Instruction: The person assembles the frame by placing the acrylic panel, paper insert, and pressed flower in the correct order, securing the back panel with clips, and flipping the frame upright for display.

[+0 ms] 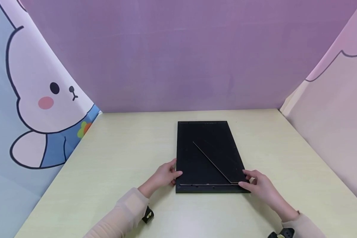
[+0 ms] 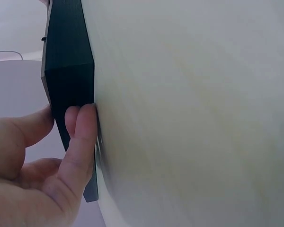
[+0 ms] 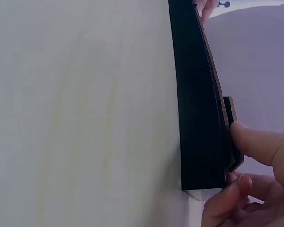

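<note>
A black picture frame lies back side up on the table. Its black backing board carries a stand flap with a slanting pale edge. My left hand grips the frame's left side near the front, thumb on top. In the left wrist view, the fingers of that hand press against the side wall of the frame. At the near right corner, my right hand pinches the frame, its thumb on the flap's lower end. The right wrist view shows the backing slightly bowed above the frame's side. The front face is hidden.
The pale wooden table extends on both sides of the frame. A purple panel stands behind it. On the left is a wall with a cartoon rabbit, and on the right a pale pink wall.
</note>
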`<state>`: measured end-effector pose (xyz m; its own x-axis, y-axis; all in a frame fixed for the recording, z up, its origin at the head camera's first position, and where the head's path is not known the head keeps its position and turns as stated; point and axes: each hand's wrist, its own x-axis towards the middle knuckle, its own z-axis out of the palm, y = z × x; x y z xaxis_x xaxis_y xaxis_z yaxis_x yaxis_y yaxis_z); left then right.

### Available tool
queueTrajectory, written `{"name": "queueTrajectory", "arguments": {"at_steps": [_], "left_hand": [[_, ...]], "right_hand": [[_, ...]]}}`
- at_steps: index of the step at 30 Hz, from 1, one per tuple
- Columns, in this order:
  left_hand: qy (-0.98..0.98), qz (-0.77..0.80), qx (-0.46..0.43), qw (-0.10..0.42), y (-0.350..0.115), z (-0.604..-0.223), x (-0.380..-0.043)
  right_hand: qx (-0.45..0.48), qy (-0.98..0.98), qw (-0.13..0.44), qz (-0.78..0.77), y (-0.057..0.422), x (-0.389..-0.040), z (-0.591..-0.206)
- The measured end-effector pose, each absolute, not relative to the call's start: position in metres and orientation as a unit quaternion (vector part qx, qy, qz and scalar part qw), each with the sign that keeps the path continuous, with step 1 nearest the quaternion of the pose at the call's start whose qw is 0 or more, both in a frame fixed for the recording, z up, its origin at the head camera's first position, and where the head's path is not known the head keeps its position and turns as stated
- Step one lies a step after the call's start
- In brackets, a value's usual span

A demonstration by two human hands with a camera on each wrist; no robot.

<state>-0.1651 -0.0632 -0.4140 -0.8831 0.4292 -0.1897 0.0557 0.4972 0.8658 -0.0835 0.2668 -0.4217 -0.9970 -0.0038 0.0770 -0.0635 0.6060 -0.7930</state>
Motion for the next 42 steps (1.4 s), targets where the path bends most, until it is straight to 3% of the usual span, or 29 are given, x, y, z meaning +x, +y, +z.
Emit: {"name": "queueTrajectory", "arguments": {"at_steps": [28,42], "left_hand": [[0.853,0.464,0.143,0.192,-0.0613,-0.4145,-0.1657],[0.871,0.428,0.171,0.173,-0.0593,-0.4159,-0.1626]], "right_hand": [[0.075,-0.899,0.060,0.428,0.2657,-0.0860,-0.4236],[0.063,-0.892,0.041,0.445,0.2672,-0.0858,-0.4208]]}}
